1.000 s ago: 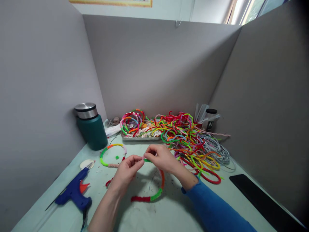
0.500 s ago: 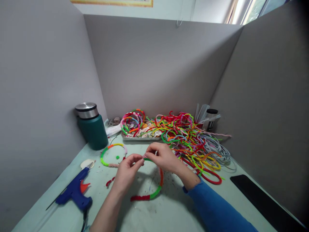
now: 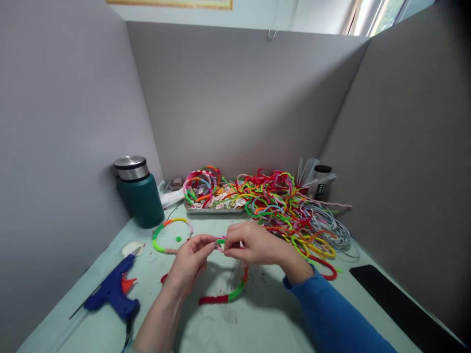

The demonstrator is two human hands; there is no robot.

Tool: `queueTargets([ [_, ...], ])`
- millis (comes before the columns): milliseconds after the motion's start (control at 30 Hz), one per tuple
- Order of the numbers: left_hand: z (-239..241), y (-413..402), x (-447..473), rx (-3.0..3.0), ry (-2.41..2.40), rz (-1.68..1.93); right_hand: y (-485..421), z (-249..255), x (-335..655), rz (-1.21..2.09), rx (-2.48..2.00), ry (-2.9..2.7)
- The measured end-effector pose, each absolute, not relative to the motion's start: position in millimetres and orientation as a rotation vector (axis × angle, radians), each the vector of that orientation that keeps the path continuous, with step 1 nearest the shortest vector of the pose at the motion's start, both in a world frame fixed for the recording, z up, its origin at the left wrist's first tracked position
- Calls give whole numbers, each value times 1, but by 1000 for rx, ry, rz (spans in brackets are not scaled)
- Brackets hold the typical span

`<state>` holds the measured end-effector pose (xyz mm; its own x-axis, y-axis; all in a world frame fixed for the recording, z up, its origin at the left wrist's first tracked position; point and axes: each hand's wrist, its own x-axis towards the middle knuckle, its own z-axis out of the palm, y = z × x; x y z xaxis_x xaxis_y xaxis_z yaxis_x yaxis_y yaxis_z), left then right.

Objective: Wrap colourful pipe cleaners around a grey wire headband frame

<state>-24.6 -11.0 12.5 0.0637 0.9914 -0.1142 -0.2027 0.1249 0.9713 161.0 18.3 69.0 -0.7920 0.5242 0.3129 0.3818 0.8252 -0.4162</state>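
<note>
Between my two hands is a ring [image 3: 237, 292] wound in bands of red, green and orange pipe cleaner, its lower curve showing below my fingers. My left hand [image 3: 194, 252] pinches the upper end of it, thumb against forefinger. Close beside it, my right hand [image 3: 250, 242] grips a pink pipe cleaner [image 3: 220, 248] at the green band, partly hidden by the fingers. A second banded ring [image 3: 159, 234] lies flat to the left, with a small green pompom [image 3: 178, 239] inside it. A short red piece [image 3: 164, 278] is partly covered by my left wrist.
A blue glue gun [image 3: 112, 289] lies at left, its nozzle by a whitish disc [image 3: 132, 249]. Behind it stands a green bottle [image 3: 140, 198]. At the back are a metal tray [image 3: 215, 212] holding rings and buttons, and a heap of pipe cleaners [image 3: 279, 196]. A black slab [image 3: 397, 299] lies right.
My right hand has turned and come slightly lower and to the right, and pink pipe cleaner now shows below the green band. My left hand has barely shifted.
</note>
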Motion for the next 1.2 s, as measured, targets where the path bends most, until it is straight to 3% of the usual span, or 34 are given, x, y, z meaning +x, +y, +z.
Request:
queueTargets([
  [767, 10, -8, -23, 1110, 1246, 1120, 9, 60, 148, 206, -683, -2722],
  [1200, 7, -9, -23, 1118, 1236, 1163, 22, 46, 142, 345, -1024, -2331],
])
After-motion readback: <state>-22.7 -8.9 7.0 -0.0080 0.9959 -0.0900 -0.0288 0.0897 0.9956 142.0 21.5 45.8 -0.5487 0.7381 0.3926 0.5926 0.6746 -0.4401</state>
